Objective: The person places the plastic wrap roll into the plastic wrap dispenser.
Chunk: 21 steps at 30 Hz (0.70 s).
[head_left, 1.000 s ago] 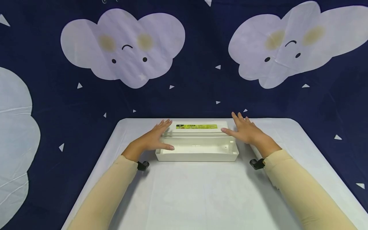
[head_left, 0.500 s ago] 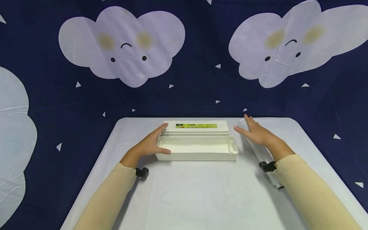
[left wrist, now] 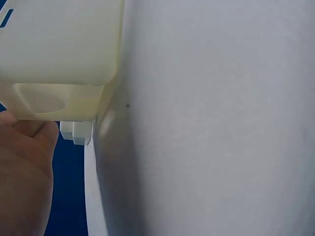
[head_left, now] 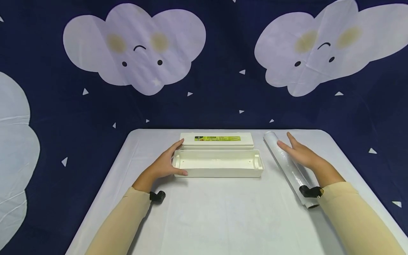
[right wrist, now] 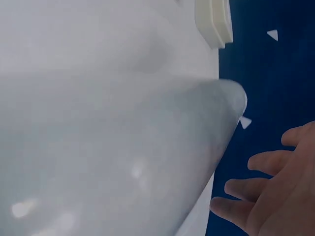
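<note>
A white open box (head_left: pixel 218 173) lies lengthwise, with its interior showing. My left hand (head_left: pixel 160 165) spans the box's left end, thumb by the front wall and extended fingers near the back corner; in the left wrist view fingers (left wrist: pixel 37 130) are at the box's end (left wrist: pixel 54 101). Behind the box is a white lid (head_left: pixel 220 143) with a yellow-green label. Toward the right a clear-wrapped roll (head_left: pixel 288 166) lies slanted. Over its right side my right hand (head_left: pixel 304 156) hovers with fingers spread, holding nothing; the right wrist view shows the fingers (right wrist: pixel 251 189) apart from the roll (right wrist: pixel 147 152).
A white cloth covers the table (head_left: pixel 223 219). Beyond its far edge hangs a dark blue backdrop (head_left: pixel 223 106) with white clouds and small triangles. A black wrist camera (head_left: pixel 157 197) is on the left wrist, another (head_left: pixel 309 191) on the right.
My right hand has moved right, from the box's right end to over the roll, uncovering the lid's right side. My left hand has shifted slightly left and its thumb lies nearer the box's end.
</note>
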Tool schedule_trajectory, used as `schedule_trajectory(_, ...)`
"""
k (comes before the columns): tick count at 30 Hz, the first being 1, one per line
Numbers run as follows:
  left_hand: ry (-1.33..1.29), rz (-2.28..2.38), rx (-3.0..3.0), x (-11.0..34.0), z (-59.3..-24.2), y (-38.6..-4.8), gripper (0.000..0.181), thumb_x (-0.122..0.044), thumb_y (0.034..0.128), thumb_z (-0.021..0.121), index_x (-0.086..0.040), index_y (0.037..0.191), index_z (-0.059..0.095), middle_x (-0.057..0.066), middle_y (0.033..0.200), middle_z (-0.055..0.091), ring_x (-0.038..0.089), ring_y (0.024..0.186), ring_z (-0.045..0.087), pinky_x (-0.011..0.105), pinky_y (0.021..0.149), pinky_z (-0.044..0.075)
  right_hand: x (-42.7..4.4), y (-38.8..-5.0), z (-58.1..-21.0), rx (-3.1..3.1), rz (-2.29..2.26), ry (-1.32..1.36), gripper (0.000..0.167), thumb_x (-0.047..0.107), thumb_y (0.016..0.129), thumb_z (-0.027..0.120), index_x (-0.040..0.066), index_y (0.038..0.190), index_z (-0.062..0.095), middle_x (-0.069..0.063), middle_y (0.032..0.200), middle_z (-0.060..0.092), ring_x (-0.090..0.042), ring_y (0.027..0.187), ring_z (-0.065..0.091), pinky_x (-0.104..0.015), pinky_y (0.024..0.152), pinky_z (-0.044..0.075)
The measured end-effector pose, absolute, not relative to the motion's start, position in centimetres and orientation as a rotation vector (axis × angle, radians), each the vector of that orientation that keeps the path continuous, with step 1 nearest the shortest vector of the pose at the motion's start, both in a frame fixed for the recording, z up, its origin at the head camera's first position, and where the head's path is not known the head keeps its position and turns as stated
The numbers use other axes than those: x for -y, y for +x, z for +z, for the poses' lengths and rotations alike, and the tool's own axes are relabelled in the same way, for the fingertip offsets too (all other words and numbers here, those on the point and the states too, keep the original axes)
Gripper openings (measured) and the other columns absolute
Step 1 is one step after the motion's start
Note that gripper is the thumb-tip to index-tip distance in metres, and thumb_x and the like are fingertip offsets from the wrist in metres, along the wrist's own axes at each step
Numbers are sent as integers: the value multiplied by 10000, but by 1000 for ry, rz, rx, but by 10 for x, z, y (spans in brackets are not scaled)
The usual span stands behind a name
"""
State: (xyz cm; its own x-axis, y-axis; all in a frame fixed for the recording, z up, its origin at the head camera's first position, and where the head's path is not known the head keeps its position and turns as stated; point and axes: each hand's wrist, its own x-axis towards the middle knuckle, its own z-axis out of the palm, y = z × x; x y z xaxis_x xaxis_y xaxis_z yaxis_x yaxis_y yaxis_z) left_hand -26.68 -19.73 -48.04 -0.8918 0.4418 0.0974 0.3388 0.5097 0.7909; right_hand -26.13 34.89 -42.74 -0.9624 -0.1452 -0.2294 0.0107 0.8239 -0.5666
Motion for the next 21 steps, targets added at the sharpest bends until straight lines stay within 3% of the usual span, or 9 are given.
schedule_trajectory(6,729,1414,-2576,198,-483,-266,1341,-230,658,1044,-180,1698,198,95,1691,287,304,1532,279,536,1212,241,-365,-246,-432,-2695,-959,-74,962,696,1062,322,126,1655,-177,-383,1654,-23,-655,1464,37,-817,1092,103)
schedule_trajectory(13,710,1445,-2536,200,-487,-268,1357,-205,653,1045,-178,1699,182,58,1707,252,292,1541,259,527,1219,220,-372,-234,-436,-2620,-1103,-117,910,611,1097,327,88,1654,-168,-304,1686,-124,-602,1494,-62,-807,1105,59)
schedule_trajectory(21,707,1465,-2516,202,-490,-268,1357,-218,649,1047,-200,1699,187,74,1698,277,277,1546,250,498,1229,205,-366,-227,-441,-2569,-1111,-87,947,624,1083,382,81,1665,-131,-314,1691,-67,-595,1500,-44,-806,1107,54)
